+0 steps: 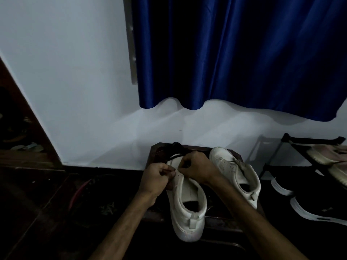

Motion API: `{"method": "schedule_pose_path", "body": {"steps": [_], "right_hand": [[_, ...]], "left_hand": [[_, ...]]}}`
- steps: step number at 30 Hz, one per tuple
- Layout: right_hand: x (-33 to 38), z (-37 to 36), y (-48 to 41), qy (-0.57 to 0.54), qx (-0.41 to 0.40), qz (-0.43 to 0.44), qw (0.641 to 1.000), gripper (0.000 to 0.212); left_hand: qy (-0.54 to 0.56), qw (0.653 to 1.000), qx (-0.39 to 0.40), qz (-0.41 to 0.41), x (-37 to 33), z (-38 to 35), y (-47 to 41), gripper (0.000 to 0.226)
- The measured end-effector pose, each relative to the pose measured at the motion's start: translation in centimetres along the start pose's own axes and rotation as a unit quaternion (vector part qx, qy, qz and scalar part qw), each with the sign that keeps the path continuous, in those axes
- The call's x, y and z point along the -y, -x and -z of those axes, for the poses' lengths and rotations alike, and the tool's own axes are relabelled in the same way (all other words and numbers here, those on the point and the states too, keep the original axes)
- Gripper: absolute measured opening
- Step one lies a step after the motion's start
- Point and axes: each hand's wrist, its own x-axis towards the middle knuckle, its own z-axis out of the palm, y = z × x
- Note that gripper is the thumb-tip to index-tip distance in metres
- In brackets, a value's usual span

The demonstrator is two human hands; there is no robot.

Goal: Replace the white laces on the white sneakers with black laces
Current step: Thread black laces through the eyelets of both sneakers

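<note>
Two white sneakers stand on a small dark wooden table [221,225], heels toward me. Both my hands work over the front of the left sneaker [187,209]. My left hand [156,180] has its fingers curled at the shoe's left eyelet edge, pinching something small there. My right hand [195,167] curls over the lace area and covers it. A black lace [177,150] runs out from under my right hand to the table's far edge. The right sneaker [237,172] stands beside it with no lace showing in its eyelets.
A blue curtain [234,53] hangs on the white wall behind the table. A black shoe rack [298,147] stands at the right with pale shoes on it. Two dark shoes with white soles [308,209] lie on the floor. A red hose [78,190] curls at the left.
</note>
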Motion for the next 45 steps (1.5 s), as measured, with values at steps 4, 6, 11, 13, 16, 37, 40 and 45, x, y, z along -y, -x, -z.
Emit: {"method": "schedule_pose_path", "body": {"steps": [4, 6, 11, 13, 16, 37, 40, 45], "right_hand": [[-0.3, -0.1, -0.3, 0.001, 0.004, -0.009, 1.000, 0.006], [-0.4, -0.6, -0.3, 0.004, -0.008, -0.008, 1.000, 0.008], [-1.7, -0.5, -0.4, -0.078, 0.042, 0.001, 0.996, 0.013], [-1.6, -0.2, -0.4, -0.116, 0.076, -0.003, 0.990, 0.021], [-1.4, -0.2, -0.8, -0.086, 0.087, -0.010, 0.993, 0.023], [-0.3, -0.2, 1.7, -0.059, 0.029, -0.093, 0.993, 0.032], [-0.7, -0.2, 2.0, -0.035, 0.011, -0.087, 0.996, 0.038], [-0.5, -1.0, 2.1, 0.023, -0.015, -0.067, 0.997, 0.043]], "left_hand": [[0.023, 1.000, -0.014, -0.015, 0.8, -0.1, 0.2, 0.016], [0.032, 0.999, -0.020, -0.022, 1.3, -0.1, 0.2, 0.017], [0.067, 0.997, -0.028, -0.028, 1.9, -0.3, 0.7, 0.014], [0.068, 0.997, -0.030, -0.038, 1.9, -0.2, 0.9, 0.017], [0.032, 0.996, -0.004, -0.079, 2.0, 0.2, 0.8, 0.023], [0.107, 0.989, -0.079, 0.066, 0.9, 0.4, 0.9, 0.014], [0.355, 0.922, -0.066, 0.138, 0.3, 1.6, 1.1, 0.014], [0.585, 0.798, -0.114, 0.095, -0.3, 4.1, 0.1, 0.030]]}}
